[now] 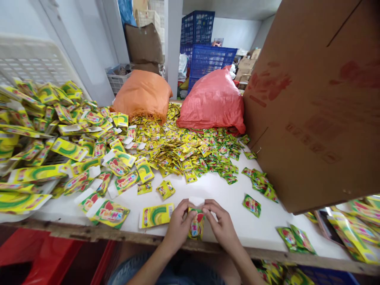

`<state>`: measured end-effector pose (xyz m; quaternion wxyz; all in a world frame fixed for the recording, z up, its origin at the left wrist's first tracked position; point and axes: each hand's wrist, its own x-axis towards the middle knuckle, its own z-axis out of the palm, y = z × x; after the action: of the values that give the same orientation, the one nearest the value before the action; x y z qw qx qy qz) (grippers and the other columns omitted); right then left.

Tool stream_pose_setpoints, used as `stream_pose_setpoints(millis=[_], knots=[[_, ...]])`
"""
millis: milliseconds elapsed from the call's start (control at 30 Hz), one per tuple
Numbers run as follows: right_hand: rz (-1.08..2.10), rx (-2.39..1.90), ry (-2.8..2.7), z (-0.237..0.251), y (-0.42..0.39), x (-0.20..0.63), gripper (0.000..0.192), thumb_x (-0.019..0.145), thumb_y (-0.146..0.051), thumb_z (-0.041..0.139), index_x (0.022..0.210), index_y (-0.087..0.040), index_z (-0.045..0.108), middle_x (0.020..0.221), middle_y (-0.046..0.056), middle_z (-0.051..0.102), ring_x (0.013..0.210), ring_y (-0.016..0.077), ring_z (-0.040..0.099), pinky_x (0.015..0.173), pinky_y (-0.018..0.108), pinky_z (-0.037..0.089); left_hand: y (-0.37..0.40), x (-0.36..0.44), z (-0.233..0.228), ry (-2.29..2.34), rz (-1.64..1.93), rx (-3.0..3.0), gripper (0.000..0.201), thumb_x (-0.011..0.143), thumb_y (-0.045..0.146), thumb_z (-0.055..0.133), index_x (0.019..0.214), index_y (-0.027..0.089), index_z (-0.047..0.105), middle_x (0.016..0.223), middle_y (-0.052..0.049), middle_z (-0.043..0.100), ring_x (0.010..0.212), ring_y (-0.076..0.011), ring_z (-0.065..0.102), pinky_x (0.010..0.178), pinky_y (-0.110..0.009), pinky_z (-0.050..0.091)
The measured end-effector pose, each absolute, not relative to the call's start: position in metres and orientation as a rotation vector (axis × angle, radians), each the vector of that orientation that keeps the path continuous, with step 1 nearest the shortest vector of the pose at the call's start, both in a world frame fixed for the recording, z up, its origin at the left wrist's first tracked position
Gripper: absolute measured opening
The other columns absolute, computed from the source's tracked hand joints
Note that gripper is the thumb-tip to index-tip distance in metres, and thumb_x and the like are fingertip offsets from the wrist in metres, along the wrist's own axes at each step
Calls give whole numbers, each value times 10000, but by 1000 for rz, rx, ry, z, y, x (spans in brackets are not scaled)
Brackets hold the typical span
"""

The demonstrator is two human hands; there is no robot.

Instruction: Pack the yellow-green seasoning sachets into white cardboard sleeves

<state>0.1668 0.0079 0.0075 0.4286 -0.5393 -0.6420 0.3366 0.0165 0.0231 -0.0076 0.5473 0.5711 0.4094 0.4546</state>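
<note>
Close to the table's front edge, my left hand (180, 222) and my right hand (219, 221) both grip a small green-and-yellow candy box (196, 228) with a watermelon picture. Its white flap (196, 202) stands open at the far end, between my fingertips. My left thumb presses on the printed face, and my right fingers pinch the upper right side. Just left of my left hand lies a flat yellow box (156, 215). A yellow sachet (166, 189) rests beyond it, and a green sachet (252, 205) lies to the right of my right hand.
Flat candy boxes (68, 148) are heaped on the left. A pile of sachets (178, 146) spreads across the middle, below an orange sack (142, 95) and a red sack (212, 101). A large cardboard carton (314, 103) leans at the right. A red stool (38, 253) stands below left.
</note>
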Motion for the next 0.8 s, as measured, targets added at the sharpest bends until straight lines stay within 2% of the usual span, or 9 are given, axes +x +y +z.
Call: stream_pose_setpoints(millis=[100,267,533,800], knots=[[819,-1366,-1539,10,10,167,238,865,-323,483,1036,-190,582,835,42,605,802,173,578,748,276,465,22,15,-4,883,1134,1248,233,830,227,497,1061,195,498,966,-52,604,899,-178,575,811,-300,437],[860,-1277,-1618,15,3,163,199,860,-314,492,902,-191,643,936,76,633,900,205,574,799,309,464,20,10,8,954,1094,1388,151,813,254,527,876,162,630,981,-82,648,968,-205,578,865,-306,434],[863,-1456,-1511,20,7,159,223,809,-383,553,853,-178,630,684,18,633,621,160,566,594,248,456,29,13,14,1112,1029,1428,176,801,266,522,810,151,655,751,-35,676,699,-161,600,667,-243,457],[969,-1448,-1441,16,13,163,261,811,-420,536,800,-168,603,724,30,632,653,164,559,615,259,456,36,10,18,1146,967,1423,201,792,293,538,791,140,669,718,-37,678,639,-151,583,601,-225,433]])
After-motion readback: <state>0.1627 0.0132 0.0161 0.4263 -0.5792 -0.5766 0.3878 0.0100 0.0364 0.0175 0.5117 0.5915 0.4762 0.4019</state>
